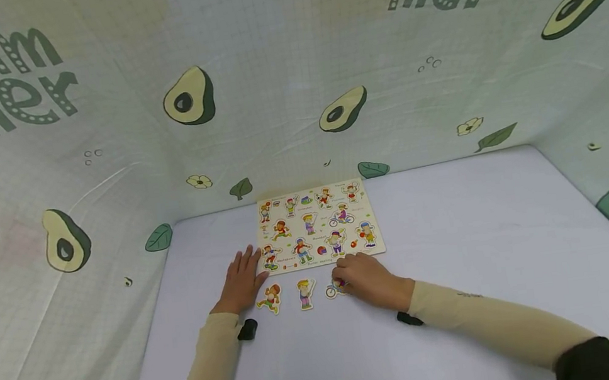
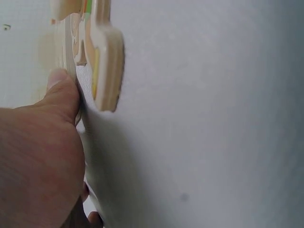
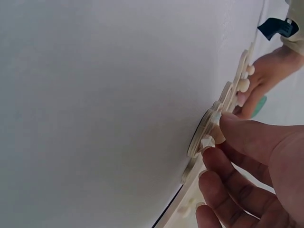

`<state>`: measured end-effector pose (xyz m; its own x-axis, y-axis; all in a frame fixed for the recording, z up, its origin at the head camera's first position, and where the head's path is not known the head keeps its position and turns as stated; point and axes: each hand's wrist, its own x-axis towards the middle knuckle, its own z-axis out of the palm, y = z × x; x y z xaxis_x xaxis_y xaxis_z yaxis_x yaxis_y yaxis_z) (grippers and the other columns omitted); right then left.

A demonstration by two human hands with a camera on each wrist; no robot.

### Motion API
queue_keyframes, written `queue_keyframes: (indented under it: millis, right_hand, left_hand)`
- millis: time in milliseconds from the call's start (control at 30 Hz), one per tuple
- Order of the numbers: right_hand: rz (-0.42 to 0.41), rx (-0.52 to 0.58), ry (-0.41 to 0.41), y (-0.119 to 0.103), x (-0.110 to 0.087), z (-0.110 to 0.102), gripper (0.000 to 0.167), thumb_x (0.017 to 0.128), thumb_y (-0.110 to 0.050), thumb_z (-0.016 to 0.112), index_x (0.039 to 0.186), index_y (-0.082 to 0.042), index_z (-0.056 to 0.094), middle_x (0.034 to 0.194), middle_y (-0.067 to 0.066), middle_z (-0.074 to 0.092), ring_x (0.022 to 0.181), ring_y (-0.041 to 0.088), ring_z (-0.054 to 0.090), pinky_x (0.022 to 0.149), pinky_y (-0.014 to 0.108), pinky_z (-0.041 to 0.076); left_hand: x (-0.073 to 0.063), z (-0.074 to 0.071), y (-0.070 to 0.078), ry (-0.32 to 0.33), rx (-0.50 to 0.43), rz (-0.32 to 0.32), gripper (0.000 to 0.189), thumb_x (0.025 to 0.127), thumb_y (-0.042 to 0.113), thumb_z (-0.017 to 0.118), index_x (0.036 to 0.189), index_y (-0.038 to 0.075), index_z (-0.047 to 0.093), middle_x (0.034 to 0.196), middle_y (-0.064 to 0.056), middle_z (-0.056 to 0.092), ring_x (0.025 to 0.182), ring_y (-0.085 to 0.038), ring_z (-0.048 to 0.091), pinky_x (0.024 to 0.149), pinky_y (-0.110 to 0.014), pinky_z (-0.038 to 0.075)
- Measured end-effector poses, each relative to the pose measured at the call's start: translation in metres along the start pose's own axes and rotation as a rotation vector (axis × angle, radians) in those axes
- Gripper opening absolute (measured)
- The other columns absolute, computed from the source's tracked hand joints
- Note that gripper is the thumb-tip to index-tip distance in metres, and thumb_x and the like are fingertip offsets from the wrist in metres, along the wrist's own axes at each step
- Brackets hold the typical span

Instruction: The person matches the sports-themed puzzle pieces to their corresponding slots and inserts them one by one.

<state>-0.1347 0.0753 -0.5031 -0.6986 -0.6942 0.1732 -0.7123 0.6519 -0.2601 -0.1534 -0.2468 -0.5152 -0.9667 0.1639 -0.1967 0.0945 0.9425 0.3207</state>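
My left hand (image 1: 240, 281) lies with straight fingers at the left edge of the puzzle board (image 1: 366, 211), its thumb touching the lower left corner. In the left wrist view that thumb (image 2: 61, 92) presses on the board beside a thick wooden piece. At the front edge of the board, my right hand (image 1: 369, 278) pinches a bicycle puzzle piece (image 1: 332, 290) and partly covers it. The right wrist view shows thumb and fingertips at its small knob (image 3: 217, 135). A runner piece (image 1: 270, 299) and a batter piece (image 1: 305, 294) lie between the hands.
Colourful sports figures cover the board, which lies near the back of the white table (image 1: 457, 228). Behind it hangs a cloth (image 1: 266, 61) printed with avocados and leaves. Dark straps (image 1: 248, 329) sit at both wrists.
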Motion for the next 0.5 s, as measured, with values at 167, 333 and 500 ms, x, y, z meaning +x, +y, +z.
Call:
queue_keyframes:
  millis: [167, 333, 500]
  right_hand:
    - [-0.027, -0.074, 0.019, -0.0036, 0.0032, 0.0008, 0.016, 0.086, -0.015, 0.088, 0.097, -0.014, 0.075, 0.09, -0.004, 0.068, 0.084, 0.015, 0.063, 0.072, 0.032, 0.051]
    - [-0.032, -0.126, 0.015, -0.0059, 0.0049, 0.0019, 0.015, 0.089, -0.014, 0.084, 0.101, -0.012, 0.076, 0.096, -0.001, 0.072, 0.089, 0.017, 0.066, 0.073, 0.032, 0.053]
    - [-0.032, -0.137, -0.005, -0.0048, 0.0049, 0.0026, 0.011, 0.091, -0.014, 0.082, 0.1, -0.012, 0.076, 0.097, 0.0, 0.072, 0.089, 0.017, 0.066, 0.073, 0.031, 0.052]
  left_hand:
    - [-0.0001, -0.0001, 0.0006, 0.006, -0.007, 0.004, 0.066, 0.111, 0.026, 0.056, 0.164, 0.0, 0.03, 0.174, -0.025, 0.017, 0.16, -0.05, 0.009, 0.129, -0.066, 0.009]
    - [0.0009, 0.0009, -0.0006, 0.025, -0.016, 0.021, 0.065, 0.11, 0.027, 0.058, 0.163, -0.002, 0.032, 0.173, -0.026, 0.02, 0.159, -0.051, 0.011, 0.129, -0.067, 0.011]
    - [0.0022, 0.0012, -0.0011, 0.012, -0.012, 0.014, 0.067, 0.11, 0.028, 0.057, 0.164, -0.001, 0.03, 0.174, -0.025, 0.017, 0.16, -0.05, 0.009, 0.129, -0.066, 0.01]
